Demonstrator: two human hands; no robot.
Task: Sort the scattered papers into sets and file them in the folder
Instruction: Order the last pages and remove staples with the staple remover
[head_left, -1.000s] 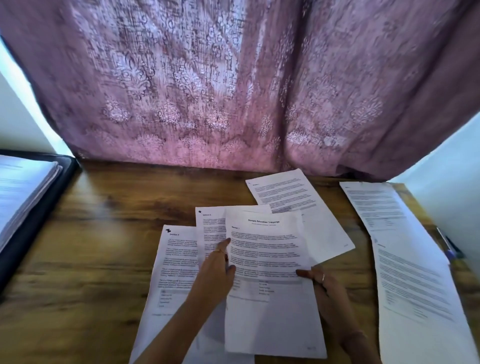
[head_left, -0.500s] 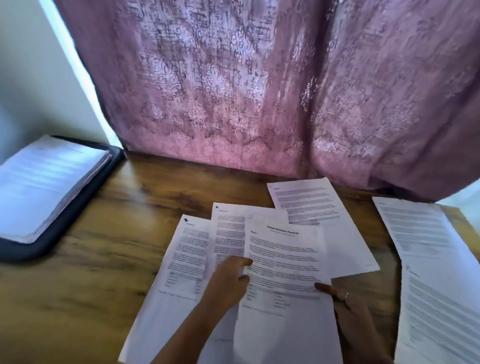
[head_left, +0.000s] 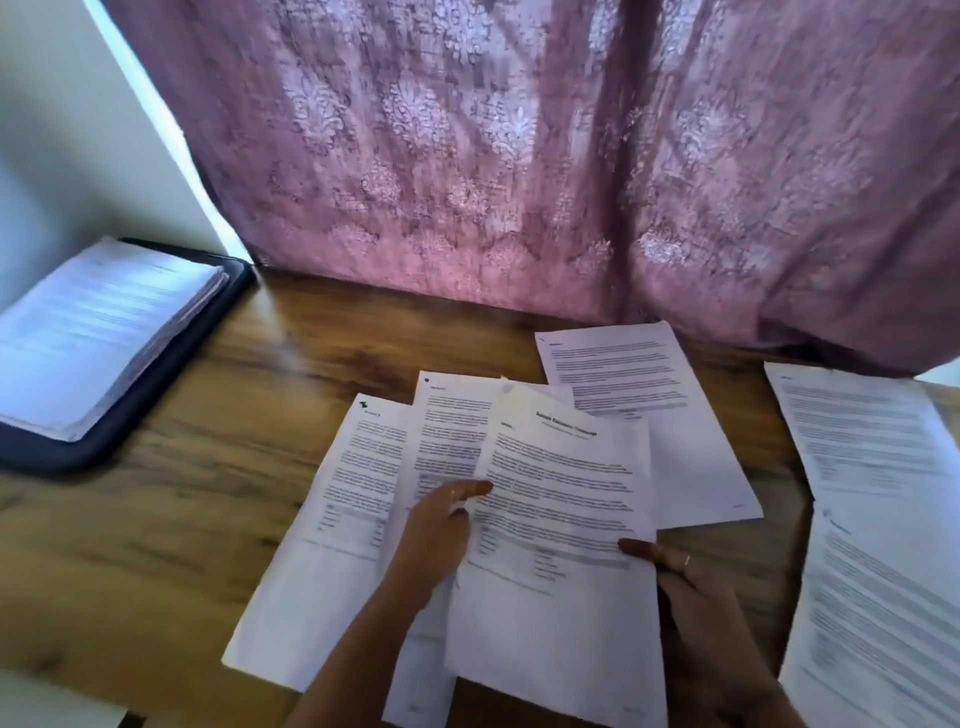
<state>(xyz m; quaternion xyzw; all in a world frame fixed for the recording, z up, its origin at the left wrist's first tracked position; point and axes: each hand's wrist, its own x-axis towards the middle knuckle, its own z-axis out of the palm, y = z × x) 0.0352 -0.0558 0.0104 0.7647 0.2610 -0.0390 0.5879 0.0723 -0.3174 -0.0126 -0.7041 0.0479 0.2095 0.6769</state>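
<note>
Wood-grain counter (head_left: 156, 545), glossy brown, backed by a mauve damask-pattern curtain (head_left: 519, 156). Black folder (head_left: 171, 374) lies open at 10 o'clock, holding a thick stack of printed sheets. Loose white printed papers fan across the centre, with more at 3 o'clock (head_left: 872, 467). Top sheet (head_left: 561, 519) carries a bold centred heading, blurred and unreadable. Left hand (head_left: 436, 540): grip pinching the top sheet's left edge. Right hand (head_left: 691, 597): grip on its right edge, thumb on top, ring visible.
</note>
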